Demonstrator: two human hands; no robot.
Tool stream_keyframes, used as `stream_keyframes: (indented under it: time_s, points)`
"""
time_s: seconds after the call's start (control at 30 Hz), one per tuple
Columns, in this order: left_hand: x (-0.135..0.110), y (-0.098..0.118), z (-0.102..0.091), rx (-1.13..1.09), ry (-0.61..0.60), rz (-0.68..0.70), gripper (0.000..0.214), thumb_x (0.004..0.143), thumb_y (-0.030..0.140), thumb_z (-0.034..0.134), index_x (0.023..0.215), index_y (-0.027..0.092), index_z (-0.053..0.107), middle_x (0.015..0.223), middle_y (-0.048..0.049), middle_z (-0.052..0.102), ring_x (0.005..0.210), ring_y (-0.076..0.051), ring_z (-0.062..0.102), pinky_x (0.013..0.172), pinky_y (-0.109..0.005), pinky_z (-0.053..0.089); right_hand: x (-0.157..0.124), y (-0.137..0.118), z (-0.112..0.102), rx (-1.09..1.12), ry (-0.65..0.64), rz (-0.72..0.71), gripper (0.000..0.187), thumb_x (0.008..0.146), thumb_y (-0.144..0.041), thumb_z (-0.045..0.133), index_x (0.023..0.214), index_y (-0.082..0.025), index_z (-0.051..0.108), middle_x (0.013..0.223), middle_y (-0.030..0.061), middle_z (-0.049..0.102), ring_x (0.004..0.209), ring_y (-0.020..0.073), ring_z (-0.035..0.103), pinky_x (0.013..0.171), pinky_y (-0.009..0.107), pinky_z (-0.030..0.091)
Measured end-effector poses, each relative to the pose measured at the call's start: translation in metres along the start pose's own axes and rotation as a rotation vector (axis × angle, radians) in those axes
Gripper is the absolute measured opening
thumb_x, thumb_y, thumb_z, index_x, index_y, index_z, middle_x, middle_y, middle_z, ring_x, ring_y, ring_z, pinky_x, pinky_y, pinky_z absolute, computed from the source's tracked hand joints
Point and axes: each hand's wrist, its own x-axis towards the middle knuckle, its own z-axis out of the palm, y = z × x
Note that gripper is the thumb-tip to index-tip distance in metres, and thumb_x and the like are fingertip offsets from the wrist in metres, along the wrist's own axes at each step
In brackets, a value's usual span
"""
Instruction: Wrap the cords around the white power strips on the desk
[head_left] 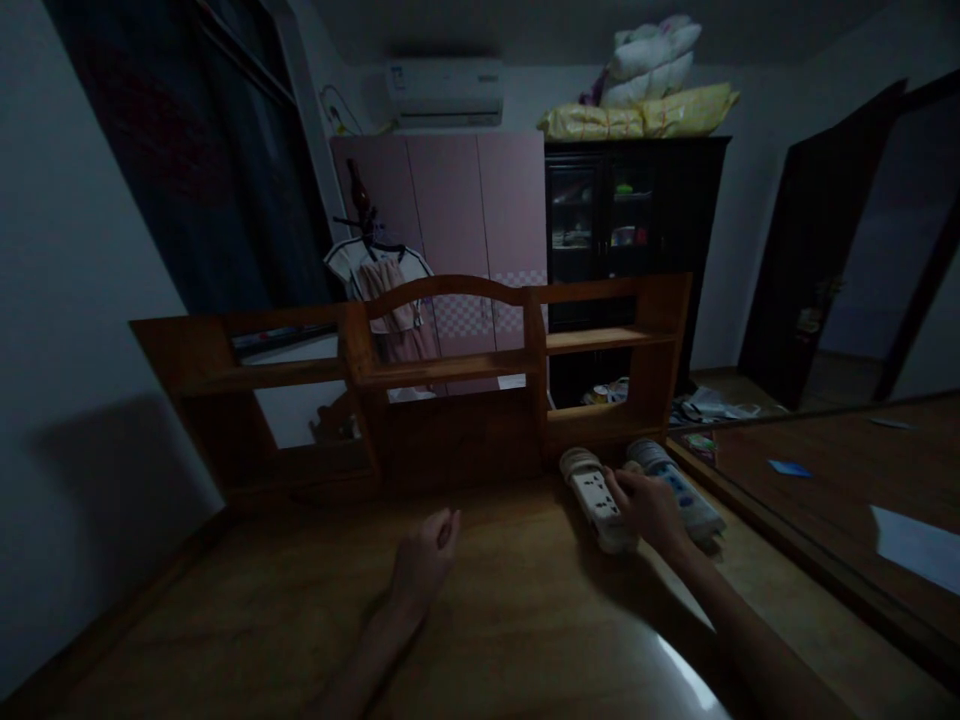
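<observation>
My right hand (649, 508) rests on a white power strip (596, 496) lying on the wooden desk (480, 610), its fingers curled over the strip's right side. A second white power strip with blue markings (679, 486) lies just to the right, touching the hand. My left hand (427, 556) lies on the desk near the middle, its fingers curled in loosely with nothing visible in them. The room is dim.
A wooden shelf unit (442, 370) stands along the desk's back edge. Behind it are a pink wardrobe (465, 210), a dark cabinet (622, 220) with bedding on top, and clothes on a rack (382, 280). A bed-like surface (847, 490) with papers lies to the right.
</observation>
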Motion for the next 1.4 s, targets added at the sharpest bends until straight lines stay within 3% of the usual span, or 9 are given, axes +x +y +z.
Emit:
stream_keyframes:
  time_s: [0.13,0.33,0.53,0.9,1.4]
  points:
    - [-0.003,0.002,0.004,-0.030,-0.021,0.006,0.035,0.091,0.034,0.040,0.060,0.018,0.043,0.058,0.0026,0.043,0.052,-0.009,0.036,0.056,-0.025,0.022,-0.001,0.006,0.005,0.152,0.019,0.010,0.053,0.093,-0.051,0.038,0.068,-0.018,0.071,0.058,0.0059,0.066,0.052,0.0164,0.059,0.051,0.026,0.031]
    - [-0.006,-0.009,0.010,-0.067,-0.098,-0.095,0.041,0.089,0.038,0.040,0.054,0.017,0.039,0.051,0.0043,0.033,0.048,-0.008,0.030,0.053,-0.026,0.016,-0.001,0.005,0.013,0.132,0.005,0.123,0.053,0.091,-0.053,0.040,0.068,-0.018,0.072,0.060,0.0060,0.067,0.054,0.0176,0.060,0.050,0.026,0.030]
    - [-0.006,-0.009,0.006,-0.101,-0.131,-0.154,0.046,0.088,0.043,0.040,0.051,0.017,0.032,0.052,0.0054,0.022,0.047,-0.007,0.023,0.052,-0.027,0.013,-0.004,0.001,0.016,0.127,-0.009,0.056,0.050,0.093,-0.050,0.039,0.072,-0.018,0.072,0.067,0.0069,0.071,0.057,0.0182,0.062,0.053,0.026,0.034]
    - [-0.008,-0.012,0.010,-0.138,-0.163,-0.176,0.046,0.089,0.048,0.039,0.054,0.018,0.031,0.054,0.0053,0.023,0.050,-0.007,0.024,0.052,-0.026,0.015,-0.009,-0.016,0.011,0.157,-0.104,-0.047,0.054,0.093,-0.049,0.036,0.067,-0.017,0.070,0.061,0.0073,0.069,0.055,0.0177,0.061,0.051,0.025,0.033]
    - [-0.009,-0.010,0.009,-0.168,-0.208,-0.163,0.044,0.088,0.046,0.038,0.056,0.017,0.036,0.055,0.0048,0.028,0.052,-0.008,0.027,0.053,-0.025,0.017,-0.009,-0.016,0.010,0.135,-0.103,-0.010,0.052,0.093,-0.048,0.035,0.070,-0.018,0.071,0.064,0.0085,0.070,0.057,0.0183,0.063,0.054,0.024,0.035]
